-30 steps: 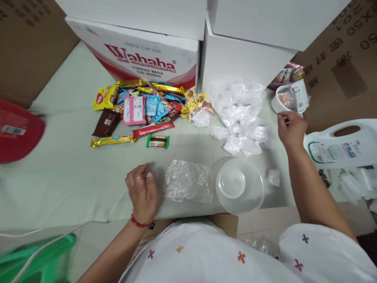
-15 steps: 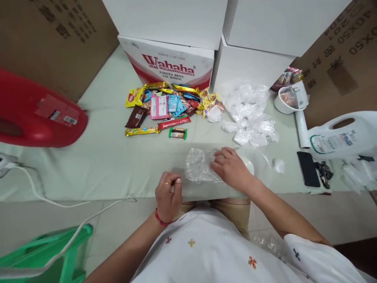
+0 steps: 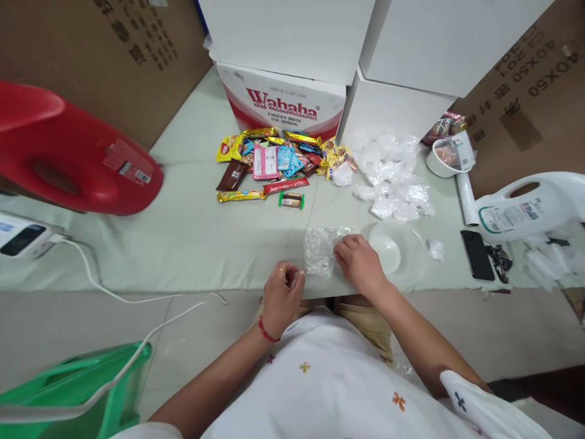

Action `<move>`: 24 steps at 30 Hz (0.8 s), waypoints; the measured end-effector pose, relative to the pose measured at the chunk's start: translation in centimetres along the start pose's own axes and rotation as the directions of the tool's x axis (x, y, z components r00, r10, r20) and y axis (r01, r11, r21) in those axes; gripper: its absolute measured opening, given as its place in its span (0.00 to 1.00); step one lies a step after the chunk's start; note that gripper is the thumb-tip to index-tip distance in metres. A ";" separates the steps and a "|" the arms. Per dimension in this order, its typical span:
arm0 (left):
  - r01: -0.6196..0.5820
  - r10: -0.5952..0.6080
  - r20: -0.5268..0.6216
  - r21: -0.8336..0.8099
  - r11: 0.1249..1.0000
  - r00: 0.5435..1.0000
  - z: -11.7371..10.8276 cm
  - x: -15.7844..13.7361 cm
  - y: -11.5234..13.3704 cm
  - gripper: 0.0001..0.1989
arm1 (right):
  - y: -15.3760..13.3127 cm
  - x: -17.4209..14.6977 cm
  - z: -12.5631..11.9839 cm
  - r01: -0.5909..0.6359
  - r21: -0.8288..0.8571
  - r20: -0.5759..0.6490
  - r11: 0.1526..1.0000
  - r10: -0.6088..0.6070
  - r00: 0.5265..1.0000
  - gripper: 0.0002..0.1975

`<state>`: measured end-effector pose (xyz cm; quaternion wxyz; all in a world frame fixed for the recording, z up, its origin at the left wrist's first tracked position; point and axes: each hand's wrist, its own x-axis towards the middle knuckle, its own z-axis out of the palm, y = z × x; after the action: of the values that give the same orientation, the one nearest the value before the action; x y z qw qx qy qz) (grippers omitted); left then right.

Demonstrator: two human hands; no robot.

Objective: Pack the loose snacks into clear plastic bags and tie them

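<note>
A crumpled sheet of clear plastic film [image 3: 319,253] lies near the table's front edge, between my two hands. My right hand [image 3: 359,265] is closed on the film's right side, fingertips bent down onto it. To the left, my left hand [image 3: 284,297] is curled, with thumb and fingers close together at the table edge; whatever they may hold is too small to make out. Just right of my right hand sits a translucent plastic bowl [image 3: 415,255]. A small crumpled wad of film [image 3: 436,250] rests beyond it.
Wrapped snacks [image 3: 267,163] lie before a Wahaba-looking carton [image 3: 287,103]. Several film-wrapped bundles [image 3: 390,174] are heaped right of them. A phone [image 3: 478,255], keys [image 3: 500,262] and a white jug [image 3: 530,207] stand right; a red jug [image 3: 86,158] and power bank [image 3: 27,236] left.
The view has shifted, so the table things appear farther right. My right hand has drawn slightly back from the bowl, which shows more fully. My left hand stays curled beside the film.
</note>
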<state>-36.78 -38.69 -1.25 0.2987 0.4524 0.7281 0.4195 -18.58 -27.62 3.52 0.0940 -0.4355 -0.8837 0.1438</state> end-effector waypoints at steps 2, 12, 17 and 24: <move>-0.010 0.008 -0.034 -0.035 0.999 0.999 0.0 -0.2 -0.3 0.14 | -0.7 -0.4 -0.5 -0.157 0.257 -0.026 0.954 0.170 0.985 0.07; -0.386 0.429 -0.167 0.237 0.891 0.888 2.3 -0.1 2.5 0.49 | -3.4 -0.1 -0.9 -0.286 0.909 0.039 0.303 0.620 0.783 0.13; -0.095 0.101 -0.086 0.064 0.993 0.991 -0.5 5.4 0.8 0.10 | -0.9 0.0 -1.2 -0.300 0.947 0.160 0.113 0.644 0.748 0.15; 0.346 -0.284 0.198 -0.507 0.790 0.938 -5.2 11.0 1.0 0.21 | 0.0 -1.0 -2.1 -0.384 0.913 0.394 -0.141 0.549 0.737 0.23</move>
<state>-45.08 -30.24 1.48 0.5183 0.2461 0.6298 0.5236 -17.36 -28.08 5.49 0.3547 -0.5465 -0.3195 0.6881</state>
